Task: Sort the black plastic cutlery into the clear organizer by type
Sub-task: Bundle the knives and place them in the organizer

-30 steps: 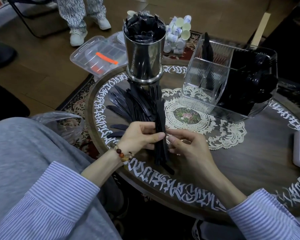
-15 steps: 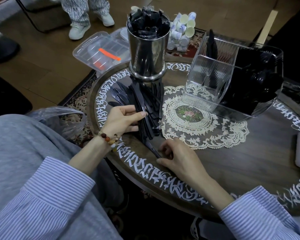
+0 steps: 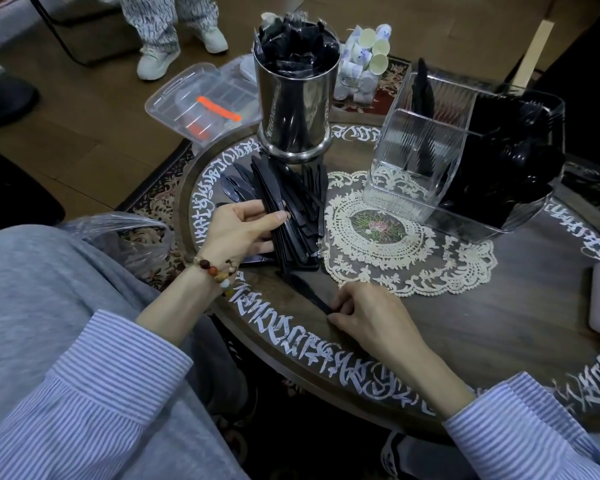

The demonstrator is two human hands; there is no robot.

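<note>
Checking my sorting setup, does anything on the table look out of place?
One black plastic knife lies apart from the black cutlery pile, pinched by the right hand. The left hand grips a bundle.

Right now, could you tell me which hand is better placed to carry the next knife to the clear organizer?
The right hand: it already pinches a single knife, and the organizer stands on its side. The left hand is holding the bundle.

The left hand (image 3: 238,230) grips a bundle of flat black plastic knives (image 3: 284,216) on the round dark wooden table (image 3: 482,323); the right hand (image 3: 368,313) pinches one black knife's tip (image 3: 309,292) near the ribbed clear plastic organizer (image 3: 423,157)
</note>
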